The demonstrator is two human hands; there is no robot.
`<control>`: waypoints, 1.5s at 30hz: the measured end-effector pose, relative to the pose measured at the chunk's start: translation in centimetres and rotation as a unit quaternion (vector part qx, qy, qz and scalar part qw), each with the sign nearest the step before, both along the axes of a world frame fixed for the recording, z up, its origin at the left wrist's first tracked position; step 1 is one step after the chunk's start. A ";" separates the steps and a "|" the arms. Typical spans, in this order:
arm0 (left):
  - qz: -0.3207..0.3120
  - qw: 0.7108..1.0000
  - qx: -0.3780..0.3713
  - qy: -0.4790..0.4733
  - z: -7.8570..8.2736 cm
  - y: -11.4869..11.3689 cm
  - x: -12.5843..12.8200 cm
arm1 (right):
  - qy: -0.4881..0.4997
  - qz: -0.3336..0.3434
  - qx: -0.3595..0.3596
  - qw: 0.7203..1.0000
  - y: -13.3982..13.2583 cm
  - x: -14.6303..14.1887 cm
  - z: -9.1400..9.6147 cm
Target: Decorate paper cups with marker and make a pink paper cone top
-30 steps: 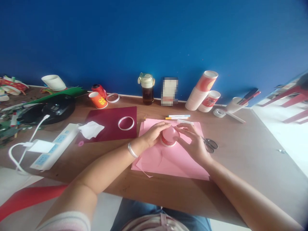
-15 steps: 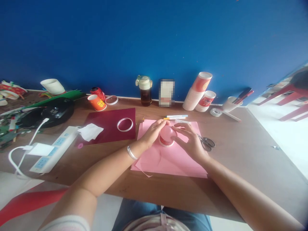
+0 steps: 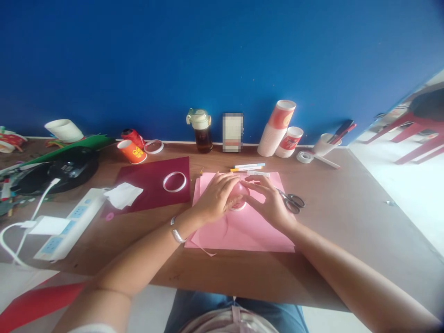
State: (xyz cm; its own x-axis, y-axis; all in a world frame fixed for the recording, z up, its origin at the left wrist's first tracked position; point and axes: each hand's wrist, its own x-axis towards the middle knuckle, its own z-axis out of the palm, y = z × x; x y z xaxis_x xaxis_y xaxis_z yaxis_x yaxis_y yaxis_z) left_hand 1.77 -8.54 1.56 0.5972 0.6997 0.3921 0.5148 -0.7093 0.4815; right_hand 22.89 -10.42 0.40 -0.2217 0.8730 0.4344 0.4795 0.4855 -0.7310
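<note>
A short paper cup piece (image 3: 238,206) with a red band and a white rim stands on a stack of pink paper (image 3: 256,233). Over its top sits a smooth, pink, balloon-like cover (image 3: 239,190). My left hand (image 3: 219,196) curves round the left side, its thumb low near the red band and its fingers across the top. From the right, my right hand (image 3: 268,199) pinches the cover's upper edge with thumb and fingertips. Both hands partly hide the cup piece. Scissors (image 3: 294,202) lie just right of my right hand.
Behind the paper lie markers (image 3: 248,167). A drink bottle (image 3: 203,132), stacked paper cups (image 3: 275,132) and a pen cup (image 3: 324,144) line the wall. A white ring (image 3: 174,181) rests on dark red paper (image 3: 149,196), with a power strip (image 3: 74,222) farther left.
My left hand has shifted onto the cup piece, its thumb coming down round the near side. The right fingers have closed in on the cover. The view has turned slightly right.
</note>
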 end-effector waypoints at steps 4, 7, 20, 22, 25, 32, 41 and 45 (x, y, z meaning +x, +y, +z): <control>-0.008 1.000 -0.012 -0.016 0.2 0.1 -0.1 | 0.083 0.008 -0.042 0.996 -0.1 0.2 -0.3; -0.011 0.999 -0.020 -0.024 0.0 0.1 -0.1 | 0.133 0.010 -0.072 0.988 -0.2 0.1 -0.4; -0.008 1.000 -0.013 -0.022 -0.3 0.2 -0.2 | 0.209 0.040 -0.191 0.958 -0.5 -0.8 -1.2; -0.008 1.000 -0.002 -0.017 -0.4 0.2 -0.2 | 0.207 0.017 -0.173 0.963 -0.5 -0.7 -1.2; -0.004 1.000 0.004 -0.011 -0.4 0.2 -0.2 | 0.173 0.008 -0.134 0.976 -0.3 -0.6 -1.2; -0.007 1.000 0.003 -0.008 0.2 0.1 -0.1 | 0.061 0.038 -0.078 0.994 0.2 -0.2 -1.8; -0.015 0.999 0.032 0.009 0.7 0.3 -0.2 | 0.077 0.017 -0.052 0.996 0.0 0.4 -1.4; 0.005 1.000 0.017 -0.006 0.7 0.1 0.0 | 0.087 0.012 -0.037 0.995 -0.1 0.2 -1.2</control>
State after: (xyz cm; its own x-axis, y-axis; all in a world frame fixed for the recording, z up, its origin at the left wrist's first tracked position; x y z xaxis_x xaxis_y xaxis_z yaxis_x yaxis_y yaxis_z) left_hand 1.76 -8.40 2.25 0.5861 0.6913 0.4226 0.5157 -0.7205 0.4636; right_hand 23.14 -10.53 -0.77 -0.1710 0.8993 0.4026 0.3314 0.4373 -0.8360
